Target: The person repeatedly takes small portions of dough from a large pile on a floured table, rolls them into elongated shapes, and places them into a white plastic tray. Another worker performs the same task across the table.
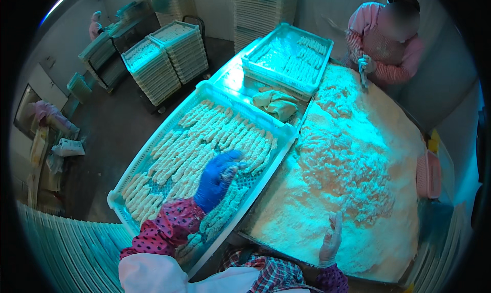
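Blue-gloved left hand [217, 179], seemingly pale-gloved right hand [331, 240], white tray [134, 165], red dotted sleeve [166, 230].

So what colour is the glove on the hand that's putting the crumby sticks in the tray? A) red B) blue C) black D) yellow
B: the left hand wears a blue glove as it reaches over the rows of breaded sticks in the white tray.

Cold teal light washing down from overhead, glaring off the crumb table [358, 155] and tray [153, 155], corners going black, edges bending, left hand [217, 180] blurring slightly
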The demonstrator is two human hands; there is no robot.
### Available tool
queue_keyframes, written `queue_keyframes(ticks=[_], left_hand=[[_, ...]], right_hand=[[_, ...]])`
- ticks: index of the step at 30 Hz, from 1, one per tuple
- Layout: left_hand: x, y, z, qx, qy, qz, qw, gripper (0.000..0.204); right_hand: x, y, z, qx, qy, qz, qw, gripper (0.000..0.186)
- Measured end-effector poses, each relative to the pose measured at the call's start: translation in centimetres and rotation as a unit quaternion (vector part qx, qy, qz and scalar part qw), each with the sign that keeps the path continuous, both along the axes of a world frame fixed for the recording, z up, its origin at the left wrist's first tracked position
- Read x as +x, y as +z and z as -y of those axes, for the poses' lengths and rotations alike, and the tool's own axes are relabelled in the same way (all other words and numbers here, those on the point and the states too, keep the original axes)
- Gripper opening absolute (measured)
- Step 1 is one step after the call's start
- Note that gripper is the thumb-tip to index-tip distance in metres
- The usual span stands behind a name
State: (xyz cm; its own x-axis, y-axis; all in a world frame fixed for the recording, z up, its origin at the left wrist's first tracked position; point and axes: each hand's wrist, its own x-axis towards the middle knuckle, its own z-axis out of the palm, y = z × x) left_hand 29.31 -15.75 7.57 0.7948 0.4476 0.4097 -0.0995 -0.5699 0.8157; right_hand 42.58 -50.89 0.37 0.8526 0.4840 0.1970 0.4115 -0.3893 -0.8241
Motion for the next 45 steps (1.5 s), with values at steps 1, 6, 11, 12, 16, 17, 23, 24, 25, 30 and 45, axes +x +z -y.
queue_keyframes(ticks=[1,6,11,12,16,17,23,24,25,30,45], left_hand=[[0.7,1.0,1.5,-0.043,-0.061,0.02,0.997,0.041],[5.3,-1.7,15.9,-0.348,-0.266,-0.066,0.896,0.052],[7.5,-6.6,26.0,0.195,-0.224,-0.093,0.95,0.083],[7.8,-6.9,27.4,0.21,-0.193,-0.078,0.955,0.077],[9.8,-9.1,32.4,0.185,-0.224,-0.066,0.955,0.047],[9.6,-10.5,32.4,0.025,-0.231,-0.033,0.972,0.045],[2.9,-11.1,32.8,0.189,0.003,-0.078,0.979,0.072],[3.8,-9.1,34.5,0.185,0.02,-0.087,0.979,0.066],[2.2,-9.9,34.0,0.225,0.017,-0.118,0.967,0.058],[1.7,-10.2,32.4,0.175,-0.008,-0.094,0.98,0.052],[1.9,0.5,26.0,-0.021,0.022,-0.026,0.999,0.061]], right_hand=[[0.3,0.0,0.4,0.005,-0.002,-0.001,1.0,0.073],[0.9,0.3,2.3,0.022,0.018,0.025,0.999,0.067],[2.6,0.9,9.2,-0.015,-0.017,0.088,0.996,0.062],[3.6,0.4,11.9,-0.023,-0.045,0.106,0.993,0.06],[6.9,-0.6,26.6,-0.116,-0.209,0.168,0.956,0.065],[7.5,-0.7,28.7,-0.147,-0.237,0.087,0.956,0.071],[19.2,10.4,35.1,-0.482,-0.319,0.359,0.732,0.091],[21.5,15.3,37.2,-0.472,-0.364,0.335,0.73,0.087],[21.8,17.3,38.5,-0.454,-0.397,0.292,0.742,0.084],[32.2,17.7,57.0,-0.544,-0.572,0.312,0.529,0.065],[15.3,27.8,53.9,-0.459,-0.375,0.588,0.55,0.022]])
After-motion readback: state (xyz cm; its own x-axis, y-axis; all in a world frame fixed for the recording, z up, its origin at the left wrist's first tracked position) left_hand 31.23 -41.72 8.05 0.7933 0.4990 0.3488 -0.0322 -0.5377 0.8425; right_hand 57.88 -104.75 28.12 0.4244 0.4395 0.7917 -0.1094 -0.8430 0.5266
